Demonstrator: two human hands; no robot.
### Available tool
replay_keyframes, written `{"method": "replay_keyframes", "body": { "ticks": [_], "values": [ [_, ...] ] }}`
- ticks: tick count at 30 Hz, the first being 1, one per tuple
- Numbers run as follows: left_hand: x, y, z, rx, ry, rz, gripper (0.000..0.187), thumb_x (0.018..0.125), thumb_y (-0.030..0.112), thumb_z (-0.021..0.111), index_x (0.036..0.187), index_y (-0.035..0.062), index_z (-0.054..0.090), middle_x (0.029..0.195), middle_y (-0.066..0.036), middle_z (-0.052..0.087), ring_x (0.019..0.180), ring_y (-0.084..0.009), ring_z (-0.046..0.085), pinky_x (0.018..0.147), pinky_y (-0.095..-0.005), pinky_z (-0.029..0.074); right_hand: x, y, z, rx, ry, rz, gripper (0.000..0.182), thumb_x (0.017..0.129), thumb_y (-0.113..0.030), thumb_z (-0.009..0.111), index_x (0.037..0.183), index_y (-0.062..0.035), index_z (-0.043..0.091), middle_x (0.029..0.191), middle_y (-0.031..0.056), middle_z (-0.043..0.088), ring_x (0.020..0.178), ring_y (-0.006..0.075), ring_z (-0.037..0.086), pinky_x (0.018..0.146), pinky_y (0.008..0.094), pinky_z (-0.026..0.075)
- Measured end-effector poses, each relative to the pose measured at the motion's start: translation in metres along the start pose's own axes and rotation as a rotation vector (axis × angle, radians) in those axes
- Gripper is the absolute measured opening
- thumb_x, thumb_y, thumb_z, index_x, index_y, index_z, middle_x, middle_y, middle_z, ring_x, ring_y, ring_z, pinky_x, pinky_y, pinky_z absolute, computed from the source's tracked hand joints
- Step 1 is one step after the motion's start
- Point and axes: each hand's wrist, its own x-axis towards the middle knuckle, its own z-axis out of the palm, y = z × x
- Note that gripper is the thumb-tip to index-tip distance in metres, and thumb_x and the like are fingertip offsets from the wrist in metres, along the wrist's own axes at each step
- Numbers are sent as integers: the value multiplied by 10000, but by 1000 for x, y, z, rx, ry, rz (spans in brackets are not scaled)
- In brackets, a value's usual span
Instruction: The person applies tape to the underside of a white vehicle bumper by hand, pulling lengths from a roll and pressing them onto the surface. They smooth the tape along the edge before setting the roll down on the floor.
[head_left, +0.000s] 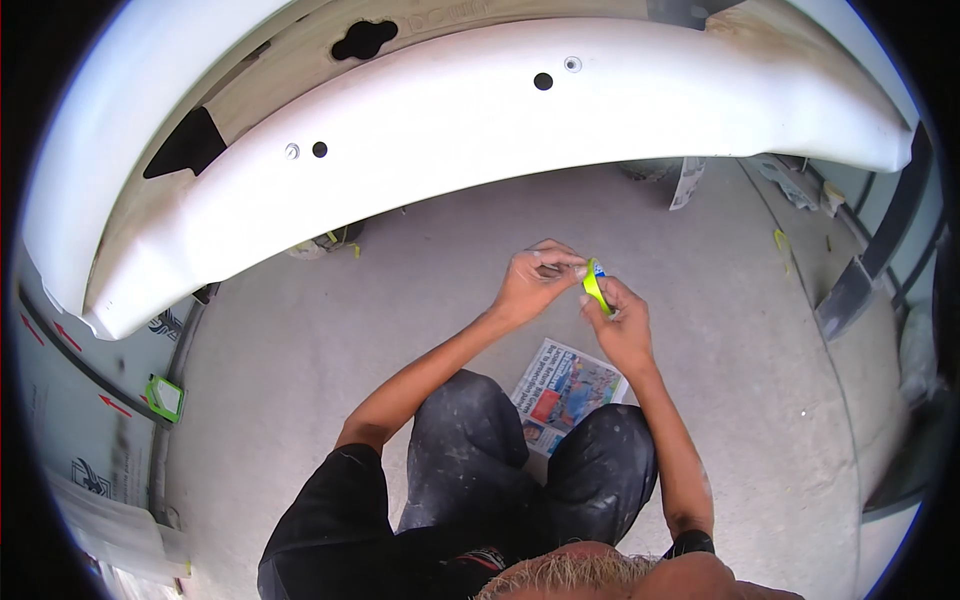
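Note:
A roll of yellow-green masking tape (594, 290) with a blue-and-white inner core is held up in front of my knees. My right hand (624, 318) grips the roll between thumb and fingers from its lower right side. On the other side, my left hand (538, 280) is closed in a pinch, with its fingertips at the upper left edge of the tape. Whether a loose end is between those fingertips is too small to tell. A folded newspaper (570, 390) lies on the floor below my hands, partly hidden by my knees.
A large white curved vehicle panel (440, 130) with round holes spans the space ahead. Concrete floor (430, 245) lies beneath. A green-framed item (163, 398) stands at left beside wrapped sheeting (85, 400) with red arrows. Dark trim (848, 292) leans at right.

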Motion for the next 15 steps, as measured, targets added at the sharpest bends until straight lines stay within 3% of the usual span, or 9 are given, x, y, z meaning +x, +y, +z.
{"method": "replay_keyframes", "body": {
  "ticks": [7, 10, 13, 15],
  "values": [
    [-3, -4, -5, 148, -9, 14, 132, 934, 101, 750, 1034, 16, 763, 1011, -60, 691, 854, -122, 660, 744, -288, 534, -6, -14, -3, -373, 11, -108, 254, 886, -155, 740, 1097, -17, 702, 907, 202, 733, 838, 388, 701, 778, 451, 533],
    [-5, 2, -2, 260, -14, -3, 137, 978, 118, 696, 1011, -15, 703, 993, -70, 674, 860, -146, 657, 754, -309, 538, -6, -15, -3, -476, 2, -153, 284, 873, -118, 762, 1120, 14, 712, 947, 203, 745, 850, 356, 711, 787, 407, 539],
    [-6, 3, 2, 347, -33, 62, 155, 1008, 128, 643, 982, -25, 640, 958, -74, 654, 829, -157, 649, 732, -326, 531, -7, -15, -3, -476, 22, -170, 256, 884, -174, 749, 1090, -29, 703, 911, 211, 719, 910, 413, 677, 820, 503, 518],
    [-8, 3, -2, 425, -93, 137, 152, 1037, 130, 604, 982, -12, 609, 967, -55, 635, 877, -142, 645, 754, -319, 528, -5, -16, -6, -471, 38, -132, 251, 886, -171, 746, 1089, -31, 699, 906, 203, 717, 905, 411, 673, 813, 501, 516]
  ]
}}
